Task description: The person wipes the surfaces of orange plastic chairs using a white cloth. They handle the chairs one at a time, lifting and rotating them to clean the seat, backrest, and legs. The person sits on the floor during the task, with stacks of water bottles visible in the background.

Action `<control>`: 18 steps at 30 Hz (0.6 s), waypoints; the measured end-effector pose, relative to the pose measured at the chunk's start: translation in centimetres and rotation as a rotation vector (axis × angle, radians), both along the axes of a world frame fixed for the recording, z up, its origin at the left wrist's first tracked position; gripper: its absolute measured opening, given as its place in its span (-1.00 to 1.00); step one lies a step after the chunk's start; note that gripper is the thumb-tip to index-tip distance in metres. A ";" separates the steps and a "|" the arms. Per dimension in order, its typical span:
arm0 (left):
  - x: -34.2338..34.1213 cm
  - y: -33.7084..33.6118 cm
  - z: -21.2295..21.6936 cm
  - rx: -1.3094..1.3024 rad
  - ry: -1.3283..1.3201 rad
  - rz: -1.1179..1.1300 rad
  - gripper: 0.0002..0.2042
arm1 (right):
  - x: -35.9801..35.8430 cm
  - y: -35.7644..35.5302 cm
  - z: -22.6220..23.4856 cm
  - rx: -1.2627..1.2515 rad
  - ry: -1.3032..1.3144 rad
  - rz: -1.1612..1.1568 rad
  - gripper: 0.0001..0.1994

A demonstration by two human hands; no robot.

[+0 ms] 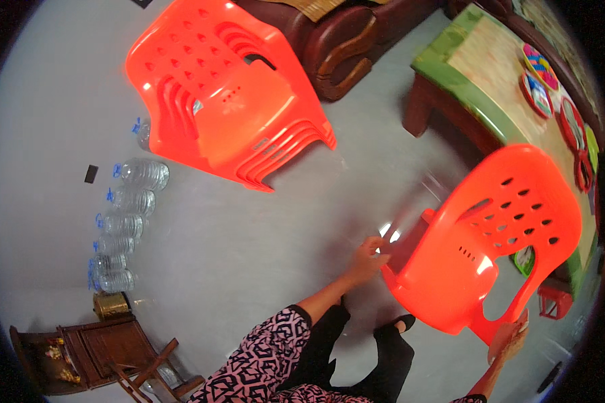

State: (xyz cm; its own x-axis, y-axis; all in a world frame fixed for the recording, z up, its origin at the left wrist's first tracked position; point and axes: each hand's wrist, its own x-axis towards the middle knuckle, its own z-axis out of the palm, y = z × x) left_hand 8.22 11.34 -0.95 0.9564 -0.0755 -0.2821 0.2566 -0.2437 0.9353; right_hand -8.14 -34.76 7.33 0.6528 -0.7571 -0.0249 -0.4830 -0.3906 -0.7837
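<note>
A single orange-red plastic armchair [460,269] with a perforated back stands at the right, turned at an angle. My right hand [509,338] is closed on its near right arm, at the lower right. Just off the chair's left front corner is my left hand [368,260], thumb and fingers apart and slightly curled, with nothing visible in them. Whether its fingertips touch the chair is hard to make out. Farther off, at the upper left, is a nested stack of matching orange-red chairs [249,114].
Several large clear water bottles [134,201] line the left wall. A green-edged stone table [450,67] with trays stands at the right; a dark wooden sofa [336,54] is behind. Brown wooden furniture [107,349] sits lower left, a small red stool [555,302] at right.
</note>
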 end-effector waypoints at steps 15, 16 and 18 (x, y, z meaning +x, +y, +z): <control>2.6 36.5 12.1 0.128 -0.144 0.817 -0.54 | 32.7 31.8 14.3 0.015 -0.244 0.560 -0.69; 3.6 38.2 13.9 0.157 -0.157 0.877 -0.53 | 35.1 34.4 15.5 0.045 -0.265 0.599 -0.70; 4.8 41.9 16.7 0.086 -0.163 0.968 -0.47 | 39.6 39.6 17.9 0.003 -0.349 0.650 -0.71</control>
State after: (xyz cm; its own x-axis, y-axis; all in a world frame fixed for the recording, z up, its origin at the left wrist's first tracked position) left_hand 13.07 53.25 15.72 0.6222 0.7752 -0.1089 0.2506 -0.0655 0.9659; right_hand 31.44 4.86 25.19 0.9399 -0.2152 0.2651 0.1230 -0.5110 -0.8507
